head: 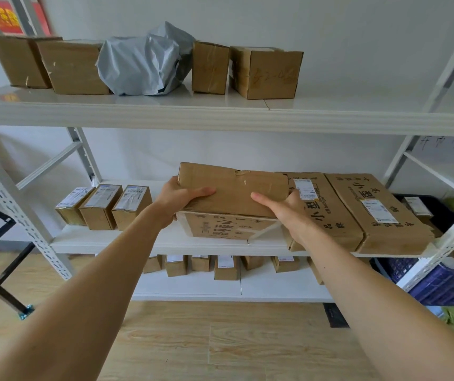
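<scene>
Stretched both bare arms forward, nearly straight, converging toward the middle. Gripped the left end of a cardboard box (pixel 234 188) with the left hand (pixel 177 200), thumb flat on top. Clasped the right end with the right hand (pixel 289 213), thumb pointing left, fingers (pixel 293 195) curled round the edge.

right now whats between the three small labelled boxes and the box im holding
Only bare white shelf and your left hand gripping the held box; no parcel lies between it and the small labelled boxes, seen in the head view.
</scene>
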